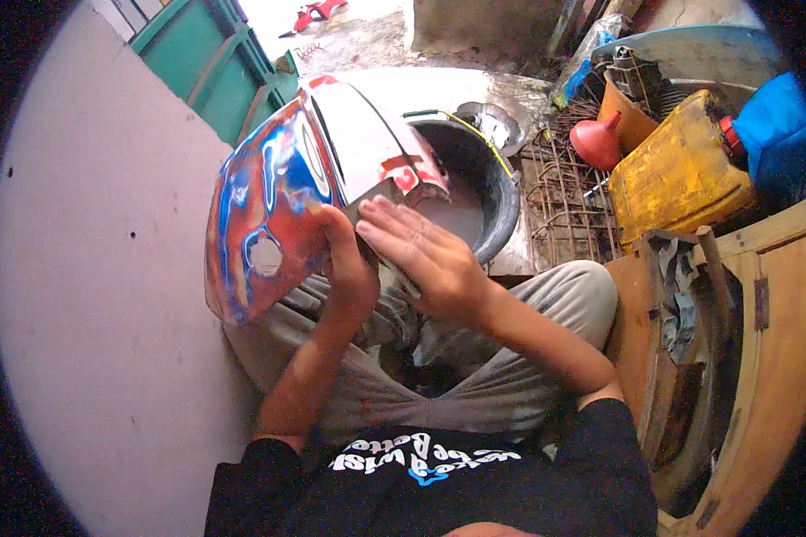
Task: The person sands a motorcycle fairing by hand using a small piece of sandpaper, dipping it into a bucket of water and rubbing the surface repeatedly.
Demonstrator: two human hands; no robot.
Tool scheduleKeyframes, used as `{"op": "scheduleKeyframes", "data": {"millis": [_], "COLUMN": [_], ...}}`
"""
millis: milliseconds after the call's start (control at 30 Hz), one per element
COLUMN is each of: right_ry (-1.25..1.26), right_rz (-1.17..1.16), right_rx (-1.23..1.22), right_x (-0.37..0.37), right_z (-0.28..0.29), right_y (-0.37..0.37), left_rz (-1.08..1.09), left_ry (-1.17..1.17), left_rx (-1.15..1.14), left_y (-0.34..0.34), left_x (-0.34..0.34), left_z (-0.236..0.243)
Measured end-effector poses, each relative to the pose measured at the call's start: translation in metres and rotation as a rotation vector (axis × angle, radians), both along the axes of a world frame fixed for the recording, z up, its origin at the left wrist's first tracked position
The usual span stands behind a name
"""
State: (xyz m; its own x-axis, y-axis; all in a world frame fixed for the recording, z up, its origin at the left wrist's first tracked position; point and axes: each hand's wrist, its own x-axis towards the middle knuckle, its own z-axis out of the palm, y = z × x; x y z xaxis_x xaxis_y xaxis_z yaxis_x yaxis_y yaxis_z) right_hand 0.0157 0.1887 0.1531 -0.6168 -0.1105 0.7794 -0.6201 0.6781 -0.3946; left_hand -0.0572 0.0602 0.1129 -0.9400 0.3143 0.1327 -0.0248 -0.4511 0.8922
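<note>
A curved plastic body panel (pixel 282 206), like a motorcycle fairing, stands tilted over my lap. Its left face has worn red and blue paint and a round hole; the other side is white with red marks. My left hand (pixel 351 268) grips its lower edge, thumb up against the painted face, other fingers hidden behind. My right hand (pixel 425 255) lies along the white side with its fingers straight and close together. Under those fingertips sticks out a dark grey piece of sandpaper (pixel 381 191), pressed to the panel.
Beyond the panel stands a black bucket (pixel 501 215) of cloudy water. To the right are a rusty metal grid (pixel 569 192), a red funnel (pixel 596 141), a yellow jerrycan (pixel 681 170) and a wooden frame (pixel 761 331). A pale wall (pixel 107 268) rises close on my left.
</note>
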Motion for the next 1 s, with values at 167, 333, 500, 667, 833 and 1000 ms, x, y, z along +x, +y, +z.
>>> {"op": "scheduleKeyframes", "data": {"millis": [167, 333, 500, 667, 833, 1000], "right_ry": [-0.215, -0.127, 0.011, -0.210, 0.004, -0.421], "right_rz": [-0.107, -0.062, 0.013, -0.092, -0.056, -0.444], "right_rx": [-0.244, -0.089, -0.023, -0.215, -0.066, -0.375], "right_x": [-0.028, -0.019, -0.011, -0.032, -0.034, -0.069], "right_z": [-0.020, -0.010, -0.012, -0.021, -0.032, -0.048], "right_y": [0.031, 0.017, 0.014, 0.034, 0.039, 0.085], "left_rz": [1.035, 0.213, 0.156, 0.384, 0.075, 0.313], "left_ry": [0.016, -0.018, 0.025, 0.455, -0.139, 0.059], "left_rx": [-0.686, 0.023, -0.024, -0.376, -0.009, -0.229], "left_y": [0.044, 0.004, 0.009, 0.008, 0.005, -0.017], "left_x": [-0.008, -0.011, -0.014, -0.012, 0.000, -0.015], "left_z": [-0.007, -0.017, -0.008, -0.015, -0.004, -0.005]}}
